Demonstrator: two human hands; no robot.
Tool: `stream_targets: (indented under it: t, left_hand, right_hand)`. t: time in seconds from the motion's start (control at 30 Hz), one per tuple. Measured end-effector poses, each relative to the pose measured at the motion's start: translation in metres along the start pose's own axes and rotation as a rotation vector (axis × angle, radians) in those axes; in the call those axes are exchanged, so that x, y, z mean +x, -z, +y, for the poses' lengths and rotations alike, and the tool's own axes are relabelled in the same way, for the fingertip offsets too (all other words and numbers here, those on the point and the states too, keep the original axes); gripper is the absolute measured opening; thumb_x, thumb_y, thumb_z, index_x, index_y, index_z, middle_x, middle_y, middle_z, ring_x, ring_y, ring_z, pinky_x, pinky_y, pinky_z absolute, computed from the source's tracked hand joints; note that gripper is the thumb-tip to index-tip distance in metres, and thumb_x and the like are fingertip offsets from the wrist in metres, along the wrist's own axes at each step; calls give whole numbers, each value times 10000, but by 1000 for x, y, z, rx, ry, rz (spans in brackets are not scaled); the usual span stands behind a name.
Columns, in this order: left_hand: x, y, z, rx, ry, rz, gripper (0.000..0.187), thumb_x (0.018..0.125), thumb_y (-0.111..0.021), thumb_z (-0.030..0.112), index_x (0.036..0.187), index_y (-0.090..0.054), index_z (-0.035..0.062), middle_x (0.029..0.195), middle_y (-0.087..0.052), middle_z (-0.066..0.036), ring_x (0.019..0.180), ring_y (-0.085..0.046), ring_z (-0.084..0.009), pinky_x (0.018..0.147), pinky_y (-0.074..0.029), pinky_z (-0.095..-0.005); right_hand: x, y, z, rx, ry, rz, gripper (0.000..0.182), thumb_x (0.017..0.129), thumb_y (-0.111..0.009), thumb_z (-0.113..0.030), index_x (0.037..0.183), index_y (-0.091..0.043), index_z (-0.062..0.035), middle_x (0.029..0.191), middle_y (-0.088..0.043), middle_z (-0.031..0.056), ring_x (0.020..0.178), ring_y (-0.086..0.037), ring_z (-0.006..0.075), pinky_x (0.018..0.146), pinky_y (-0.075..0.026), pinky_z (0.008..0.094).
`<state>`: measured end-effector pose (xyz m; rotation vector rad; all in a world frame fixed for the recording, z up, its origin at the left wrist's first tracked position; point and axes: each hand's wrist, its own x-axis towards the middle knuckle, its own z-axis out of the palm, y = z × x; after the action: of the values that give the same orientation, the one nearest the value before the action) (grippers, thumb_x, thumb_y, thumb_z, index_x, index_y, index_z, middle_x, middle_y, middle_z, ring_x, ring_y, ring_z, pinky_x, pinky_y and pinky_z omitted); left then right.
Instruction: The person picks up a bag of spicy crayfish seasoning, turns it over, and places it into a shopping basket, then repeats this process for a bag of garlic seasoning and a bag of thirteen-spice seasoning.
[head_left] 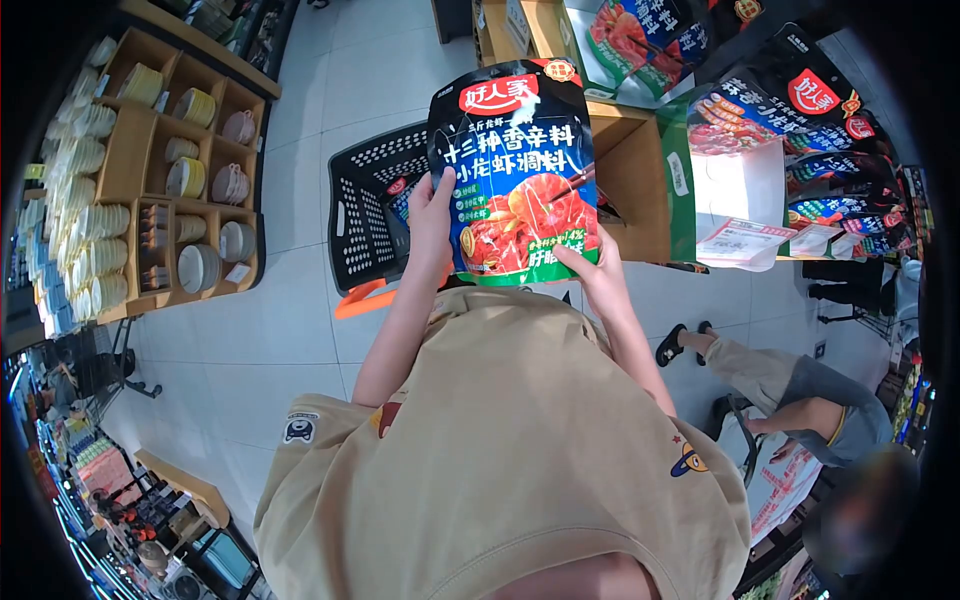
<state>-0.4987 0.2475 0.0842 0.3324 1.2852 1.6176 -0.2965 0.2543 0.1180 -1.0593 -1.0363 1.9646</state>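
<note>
A black, blue and green seasoning pouch (515,190) with a crayfish picture is held upright in front of my chest, its printed front facing me. My left hand (431,222) grips its left edge, thumb on the front and the other fingers mostly hidden behind. At the lower right corner, my right hand (592,272) pinches the pouch, thumb over the green strip. Behind and left of the pouch is a black shopping basket (345,215) with an orange handle (365,300). A similar dark packet (398,188) shows inside the basket, partly covered by my left hand's pouch.
On the right, a wooden shelf (632,190) carries more pouches (820,100) and a white display box (738,195). Bowls (198,268) fill a wooden rack (150,150) at left. A person (830,400) with a cart is at lower right. Tiled floor (290,370) lies between.
</note>
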Motion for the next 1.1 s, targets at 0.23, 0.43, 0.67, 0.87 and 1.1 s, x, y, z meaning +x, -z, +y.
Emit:
stream_targets:
  t: [0.23, 0.43, 0.67, 0.87, 1.1]
  left_hand:
    - [7, -1, -4, -22, -21, 20, 151, 854, -493, 180, 854, -528, 33, 747, -565, 11, 630, -502, -31, 579, -413, -192]
    - [37, 8, -43, 286, -213, 69, 251, 839, -508, 224, 703, -513, 13, 618, -514, 20, 579, -411, -26, 524, -354, -205]
    - [36, -5, -37, -313, 379, -267, 266, 831, -446, 325, 849, -497, 64, 717, -521, -21, 611, -497, -116, 545, -422, -228]
    - [16, -20, -41, -1168, 704, -878, 315, 822, -433, 314, 837, -401, 2, 722, -374, -43, 679, -356, -127, 677, -328, -219]
    - [-7, -36, -24, -1314, 645, -1089, 334, 851, -380, 339, 894, -427, 11, 765, -476, -68, 743, -442, -139, 735, -348, -236]
  right_hand:
    - [0, 1, 0, -166, 277, -49, 409, 742, -571, -1, 1127, -438, 29, 1001, -555, 51, 911, -502, 69, 763, -396, 201]
    - [-15, -19, -3, -255, 210, -133, 440, 751, -578, -39, 1152, -412, 37, 961, -576, 72, 828, -545, 82, 717, -439, 222]
    - [-25, -48, -19, -1028, 567, -283, 622, 623, -685, -208, 1170, -450, -25, 1080, -539, 140, 898, -554, 237, 760, -457, 344]
    - [-19, -58, -9, -956, 803, -446, 440, 650, -642, -114, 1064, -514, -41, 1059, -546, 119, 911, -510, 241, 812, -403, 327]
    - [0, -23, 21, -372, 355, 81, 281, 740, -607, -94, 973, -457, -45, 883, -531, 50, 899, -496, 128, 747, -385, 264]
